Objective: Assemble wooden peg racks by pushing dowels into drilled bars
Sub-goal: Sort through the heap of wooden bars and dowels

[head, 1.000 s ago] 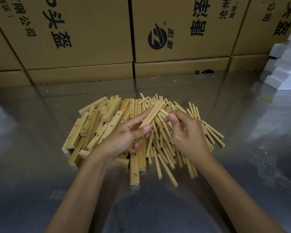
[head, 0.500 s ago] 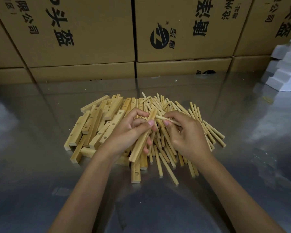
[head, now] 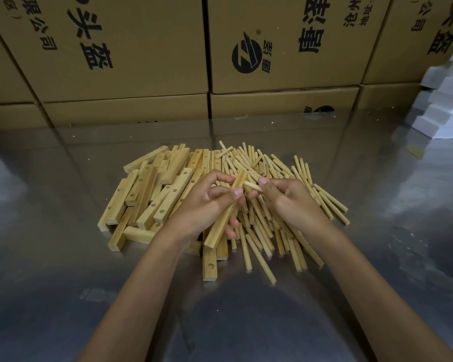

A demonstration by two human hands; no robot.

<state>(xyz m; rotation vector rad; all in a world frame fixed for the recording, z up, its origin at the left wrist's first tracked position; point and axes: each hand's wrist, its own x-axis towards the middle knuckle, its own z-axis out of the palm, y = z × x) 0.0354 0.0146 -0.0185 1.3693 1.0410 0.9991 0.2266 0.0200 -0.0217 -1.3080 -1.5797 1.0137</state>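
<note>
My left hand [head: 207, 205] grips a drilled bar [head: 224, 215] over the heap, right hand [head: 285, 199] pinches a dowel [head: 252, 185] against its top end. Loose bars [head: 147, 194] at 10 o'clock, dowels [head: 311, 194] at 2 — cardboard boxes [head: 141, 48] wall off 12, on a shiny tabletop [head: 50, 257].

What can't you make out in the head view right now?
- Whether the dowel tip has entered the held bar: the left hand thumb and the bar's edge cover the joint.
- The dowel's rear: inside the right hand.
- The held bar's holes: facing away.
- Box print: cropped by the top edge.
</note>
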